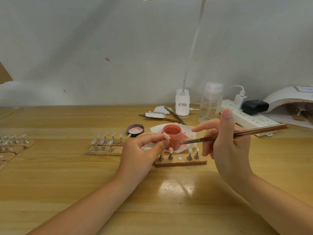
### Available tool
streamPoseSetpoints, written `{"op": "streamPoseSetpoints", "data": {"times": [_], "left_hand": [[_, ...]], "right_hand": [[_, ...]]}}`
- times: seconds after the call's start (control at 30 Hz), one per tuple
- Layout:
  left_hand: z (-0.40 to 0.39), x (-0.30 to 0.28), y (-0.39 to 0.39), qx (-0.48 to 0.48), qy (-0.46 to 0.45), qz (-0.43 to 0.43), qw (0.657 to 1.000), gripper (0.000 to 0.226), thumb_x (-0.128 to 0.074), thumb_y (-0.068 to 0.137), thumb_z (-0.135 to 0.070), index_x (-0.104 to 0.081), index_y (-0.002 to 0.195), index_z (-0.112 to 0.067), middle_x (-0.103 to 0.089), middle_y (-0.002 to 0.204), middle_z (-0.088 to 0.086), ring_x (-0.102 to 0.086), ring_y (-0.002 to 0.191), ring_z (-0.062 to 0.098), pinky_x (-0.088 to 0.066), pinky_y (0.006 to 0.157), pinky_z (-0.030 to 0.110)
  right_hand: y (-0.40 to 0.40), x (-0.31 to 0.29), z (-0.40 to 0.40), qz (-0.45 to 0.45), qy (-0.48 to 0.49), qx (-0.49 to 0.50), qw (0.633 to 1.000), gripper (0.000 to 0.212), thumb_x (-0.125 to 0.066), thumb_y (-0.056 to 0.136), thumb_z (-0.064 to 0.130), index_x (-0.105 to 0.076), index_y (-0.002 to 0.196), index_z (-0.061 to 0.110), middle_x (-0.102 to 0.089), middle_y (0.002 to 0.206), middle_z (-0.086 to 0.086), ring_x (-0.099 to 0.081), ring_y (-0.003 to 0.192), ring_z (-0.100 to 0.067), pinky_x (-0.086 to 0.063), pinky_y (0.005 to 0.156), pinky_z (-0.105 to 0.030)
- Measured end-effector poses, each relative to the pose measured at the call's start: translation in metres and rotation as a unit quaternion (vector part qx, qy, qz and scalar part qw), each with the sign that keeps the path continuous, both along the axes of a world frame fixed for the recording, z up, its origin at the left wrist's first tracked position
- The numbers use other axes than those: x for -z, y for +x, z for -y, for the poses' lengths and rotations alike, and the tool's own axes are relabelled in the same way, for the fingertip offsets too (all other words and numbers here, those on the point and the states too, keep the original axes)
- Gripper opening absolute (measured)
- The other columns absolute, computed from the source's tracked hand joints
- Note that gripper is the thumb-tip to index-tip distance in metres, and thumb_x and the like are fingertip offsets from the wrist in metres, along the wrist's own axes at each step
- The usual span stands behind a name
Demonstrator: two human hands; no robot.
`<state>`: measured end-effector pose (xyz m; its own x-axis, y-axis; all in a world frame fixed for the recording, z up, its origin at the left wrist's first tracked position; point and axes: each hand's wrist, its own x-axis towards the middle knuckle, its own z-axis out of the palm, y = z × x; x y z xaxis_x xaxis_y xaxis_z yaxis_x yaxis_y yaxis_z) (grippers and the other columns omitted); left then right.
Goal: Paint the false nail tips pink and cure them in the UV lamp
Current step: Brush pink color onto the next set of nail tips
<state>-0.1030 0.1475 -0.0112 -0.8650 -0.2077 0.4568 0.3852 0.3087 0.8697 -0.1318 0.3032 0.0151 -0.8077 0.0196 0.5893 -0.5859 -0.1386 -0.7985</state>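
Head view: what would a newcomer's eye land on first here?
The open jar of pink polish at centre on the wooden table, between both hands. The left hand pinches a small false nail tip beside it; the right hand holds a thin brown brush aimed at the tip.

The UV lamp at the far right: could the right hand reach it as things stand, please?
Probably yes, though not freely: the right hand grips the brush, and the power strip with its black adapter lies between it and the UV lamp.
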Motion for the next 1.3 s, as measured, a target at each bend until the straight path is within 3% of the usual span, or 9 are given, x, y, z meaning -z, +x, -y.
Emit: {"op": "streamPoseSetpoints", "data": {"times": [0.1,0.23,0.33,0.4,0.53,0.7,0.83,1.1,1.3], "left_hand": [[-0.001,0.000,0.001,0.009,-0.010,-0.007,1.000,0.014,-0.065,0.069,-0.029,-0.073,0.079,-0.025,-0.068,0.069,-0.018,-0.062,0.079,-0.003,-0.043,0.074,0.007],[-0.002,-0.002,0.002,0.016,-0.014,-0.011,1.000,0.009,-0.065,0.069,-0.030,-0.072,0.074,-0.031,-0.067,0.068,-0.019,-0.061,0.077,-0.003,-0.044,0.076,0.010],[-0.002,-0.002,0.003,0.018,-0.019,-0.011,1.000,0.010,-0.065,0.069,-0.030,-0.072,0.076,-0.031,-0.069,0.072,-0.018,-0.062,0.080,0.000,-0.045,0.078,0.013],[-0.002,-0.001,0.002,0.017,-0.028,-0.013,0.999,0.012,-0.066,0.069,-0.029,-0.073,0.079,-0.030,-0.071,0.079,-0.015,-0.063,0.086,0.002,-0.046,0.081,0.016],[-0.002,-0.001,0.001,0.022,-0.062,-0.027,0.997,0.015,-0.066,0.072,-0.028,-0.073,0.084,-0.026,-0.072,0.082,-0.012,-0.064,0.090,0.005,-0.048,0.083,0.021],[-0.003,-0.001,0.001,0.019,-0.070,-0.042,0.997,0.016,-0.064,0.069,-0.030,-0.070,0.083,-0.035,-0.070,0.084,-0.019,-0.063,0.089,0.003,-0.047,0.081,0.018],[-0.003,-0.001,0.001,0.029,-0.085,-0.045,0.995,0.014,-0.065,0.069,-0.030,-0.069,0.081,-0.035,-0.070,0.082,-0.022,-0.063,0.086,-0.002,-0.046,0.079,0.013],[-0.004,0.000,0.001,0.042,-0.099,-0.036,0.994,0.016,-0.065,0.072,-0.029,-0.074,0.083,-0.021,-0.072,0.081,-0.007,-0.064,0.085,0.006,-0.049,0.080,0.022],[-0.003,0.000,0.002,0.022,-0.115,-0.017,0.993,0.024,-0.071,0.070,-0.028,-0.068,0.092,-0.036,-0.067,0.092,-0.011,-0.057,0.089,-0.006,-0.039,0.076,0.004]], "right_hand": [[-0.003,0.003,-0.002,-0.032,-0.002,-0.005,0.999,0.054,-0.035,0.091,0.054,-0.064,0.063,0.018,-0.055,0.041,0.002,-0.049,0.032,-0.005,-0.037,0.039,-0.008],[-0.007,0.007,-0.004,-0.082,0.043,-0.022,0.995,0.036,-0.040,0.088,0.045,-0.064,0.081,0.020,-0.069,0.067,-0.002,-0.062,0.045,-0.008,-0.043,0.045,-0.011],[-0.006,0.012,-0.005,-0.102,0.082,-0.035,0.991,0.045,-0.036,0.088,0.055,-0.064,0.079,0.021,-0.055,0.042,-0.002,-0.054,0.038,-0.004,-0.042,0.046,-0.010],[-0.007,0.014,-0.006,-0.114,0.094,-0.034,0.988,0.046,-0.036,0.089,0.055,-0.063,0.075,0.021,-0.054,0.044,0.003,-0.053,0.038,-0.004,-0.042,0.047,-0.010],[-0.011,0.015,-0.005,-0.146,0.199,0.009,0.969,0.030,-0.055,0.086,0.045,-0.066,0.081,0.017,-0.069,0.073,0.003,-0.066,0.064,-0.007,-0.054,0.057,-0.026],[-0.014,0.020,-0.001,-0.183,0.266,0.021,0.946,0.035,-0.076,0.067,0.030,-0.059,0.095,0.018,-0.065,0.097,0.012,-0.062,0.093,-0.002,-0.048,0.082,-0.016],[-0.015,0.023,0.002,-0.192,0.257,0.008,0.947,0.032,-0.076,0.067,0.021,-0.058,0.093,0.015,-0.059,0.096,0.021,-0.058,0.094,0.006,-0.042,0.083,-0.007],[-0.016,0.025,0.001,-0.169,0.265,-0.010,0.949,0.029,-0.077,0.070,0.020,-0.056,0.090,0.024,-0.057,0.089,0.026,-0.055,0.091,0.013,-0.042,0.081,-0.007],[-0.022,0.018,-0.007,-0.151,0.248,0.003,0.957,0.029,-0.077,0.073,0.014,-0.055,0.088,0.023,-0.060,0.082,0.022,-0.060,0.086,0.004,-0.048,0.083,-0.018]]}}
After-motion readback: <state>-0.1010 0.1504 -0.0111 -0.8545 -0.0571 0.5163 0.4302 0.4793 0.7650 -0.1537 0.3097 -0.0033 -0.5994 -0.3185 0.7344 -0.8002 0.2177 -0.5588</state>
